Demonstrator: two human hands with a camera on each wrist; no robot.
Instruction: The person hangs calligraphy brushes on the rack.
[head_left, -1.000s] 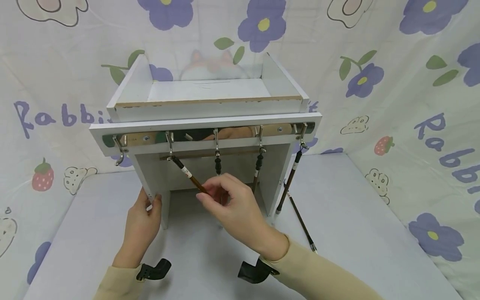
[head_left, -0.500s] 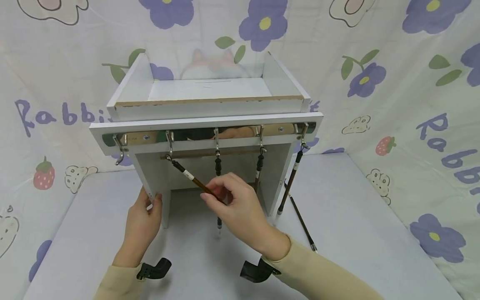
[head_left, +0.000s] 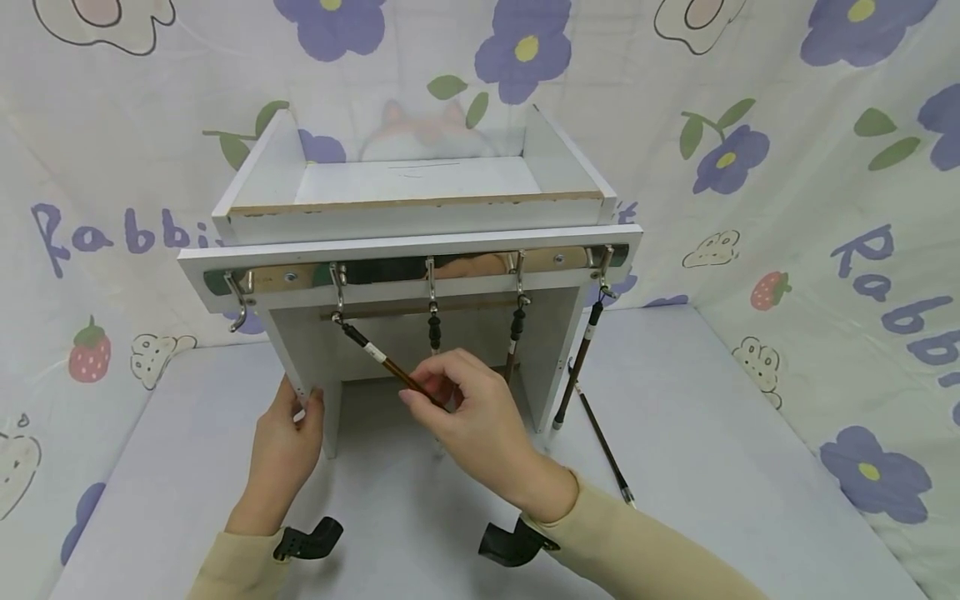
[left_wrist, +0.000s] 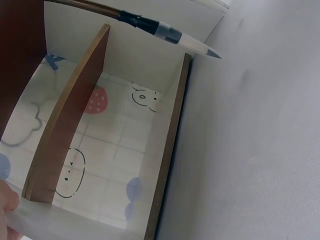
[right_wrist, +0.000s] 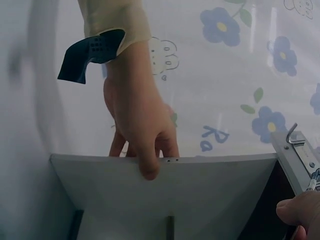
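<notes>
My right hand pinches a brown-handled writing brush between thumb and fingers. The brush slants up to the left, and its dark top end meets the tip of the second hook from the left. Whether its loop sits over that hook is too small to tell. My left hand grips the front edge of the white stand's left side panel. In the right wrist view that hand's thumb lies on the panel's inner face. A brush with pale bristles and a dark tip crosses the left wrist view.
More brushes hang from the middle hook, the fourth hook and the rightmost hook. The leftmost hook bears nothing. Another brush lies on the white table right of the stand. A tray-like top rises behind the hook rail.
The brush's top end has shifted slightly left at the second hook, and my right hand has moved a little to the right. My left hand keeps its place on the panel.
</notes>
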